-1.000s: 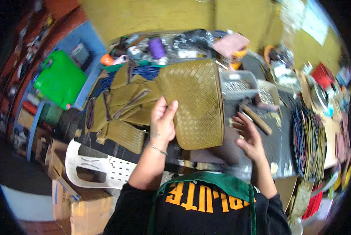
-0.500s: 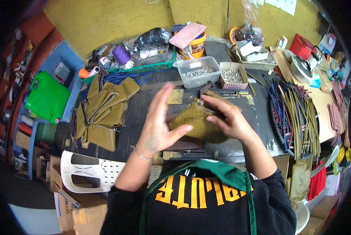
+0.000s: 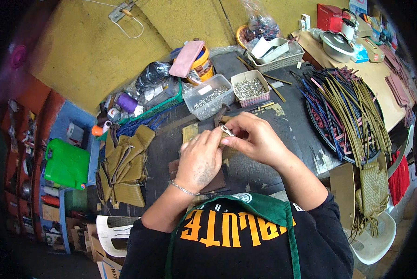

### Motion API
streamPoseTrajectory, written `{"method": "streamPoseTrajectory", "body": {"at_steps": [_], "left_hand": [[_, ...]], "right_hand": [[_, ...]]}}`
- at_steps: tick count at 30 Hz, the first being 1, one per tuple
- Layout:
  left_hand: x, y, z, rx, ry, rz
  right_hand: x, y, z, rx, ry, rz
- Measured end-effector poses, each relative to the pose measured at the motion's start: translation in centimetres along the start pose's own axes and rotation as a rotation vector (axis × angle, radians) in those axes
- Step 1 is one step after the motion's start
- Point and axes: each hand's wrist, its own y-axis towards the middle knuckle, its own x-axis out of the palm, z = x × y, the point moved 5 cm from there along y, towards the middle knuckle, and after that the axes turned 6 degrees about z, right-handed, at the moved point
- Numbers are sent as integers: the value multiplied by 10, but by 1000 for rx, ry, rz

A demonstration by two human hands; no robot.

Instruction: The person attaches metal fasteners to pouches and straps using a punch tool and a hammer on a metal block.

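Note:
My left hand (image 3: 201,160) and my right hand (image 3: 255,137) meet above the dark worktable. Between their fingertips is a small silver metal clasp (image 3: 226,131). Both hands are closed, thumbs and fingers pinching around it. Just beyond the fingers shows a bit of olive material (image 3: 225,119); the olive woven-textured pouch seen earlier is mostly hidden by my hands. A dark brown, knob-topped object (image 3: 223,110) stands behind them. On the table below my left hand lies a flat brown piece (image 3: 215,182).
Olive pouches (image 3: 124,167) are piled at left. Small metal parts fill a clear plastic box (image 3: 208,100) and a checked box (image 3: 250,88). A round tray of olive, blue and pink strips (image 3: 357,111) lies right. A white chair (image 3: 113,237) stands at the near left.
My left hand has moved in from being spread apart to meet my right hand at the clasp. The pouch has gone mostly out of sight. The view has turned toward the right.

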Motion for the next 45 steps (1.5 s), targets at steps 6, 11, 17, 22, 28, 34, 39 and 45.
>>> {"method": "streamPoseTrajectory", "body": {"at_steps": [6,11,17,22,28,34,39,45], "left_hand": [[12,-6,-12,-29,-198,22],[15,-22,-16,15,-149,21],[12,-27,-14,76,-141,48],[17,-26,-19,61,-160,-1],[21,-34,-25,45,-152,156],[12,-54,-42,35,-166,418],[4,-71,-45,162,-167,410],[-13,-117,-69,75,-352,111]], "right_hand": [[25,2,26,319,591,161],[27,-6,27,233,149,58],[27,-7,23,370,393,-122],[27,-12,22,424,504,172],[38,-19,32,442,612,319],[13,-30,72,252,-172,593],[-27,-52,133,454,119,744],[10,-57,121,673,510,517]]}}
